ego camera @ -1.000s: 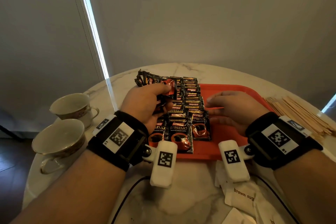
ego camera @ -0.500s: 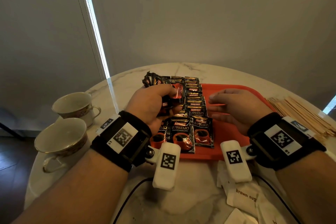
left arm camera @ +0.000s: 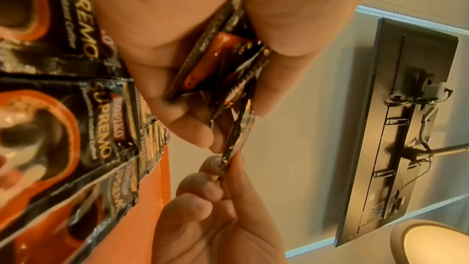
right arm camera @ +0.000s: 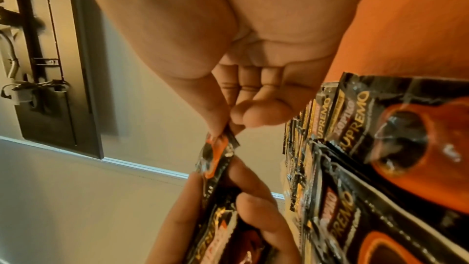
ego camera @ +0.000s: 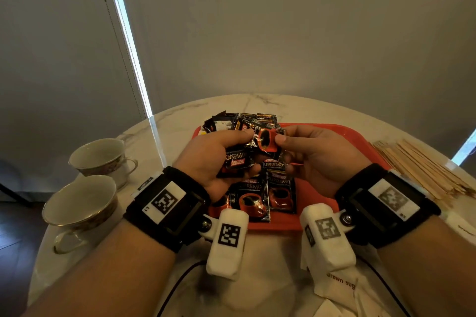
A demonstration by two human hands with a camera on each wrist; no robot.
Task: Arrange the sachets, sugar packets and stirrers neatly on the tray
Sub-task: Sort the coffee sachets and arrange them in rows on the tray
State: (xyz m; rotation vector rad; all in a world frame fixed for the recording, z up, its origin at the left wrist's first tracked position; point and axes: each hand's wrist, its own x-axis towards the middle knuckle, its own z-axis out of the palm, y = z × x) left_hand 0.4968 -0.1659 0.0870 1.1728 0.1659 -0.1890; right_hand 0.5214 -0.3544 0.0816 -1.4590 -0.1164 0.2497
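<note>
Foil sachet in transfer: one black-and-orange coffee sachet (ego camera: 266, 141) is held between both hands, above the rows on the tray.
Left hand: left hand (ego camera: 219, 156) has its fingers curled round a bundle of sachets (ego camera: 235, 161); thumb on top, fingers underneath. The left wrist view shows several sachet edges fanned out inside the curled fingers (left arm camera: 193, 125).
Right hand: right hand (ego camera: 319, 159) pinches the near corner of the single sachet between thumb and index fingertip; the other fingers are loosely curled and hold nothing else.
Position relative to grip: the single sachet spans the gap between the two hands, its left edge against the left thumb tip, its right edge inside the right-hand pinch. The right wrist view shows only its corner (right arm camera: 218, 154) caught in the pinch, with most of its body outside it.
Tray: red tray (ego camera: 322, 128) sits on the marble table (ego camera: 257, 291), below both hands.
Laid sachets: overlapping rows of sachets (ego camera: 268, 195) lie on the left part of the tray, printed faces up, running from the near edge to the far edge.
Stirrers: wooden stirrers (ego camera: 422, 165) lie in a heap on the table, just beside the tray on the right, off the tray.
Sugar packets: white brown-sugar packets (ego camera: 340, 288) lie on the table near the person, off the tray.
Cups: two teacups (ego camera: 90, 185) stand on the table, left of the tray.
</note>
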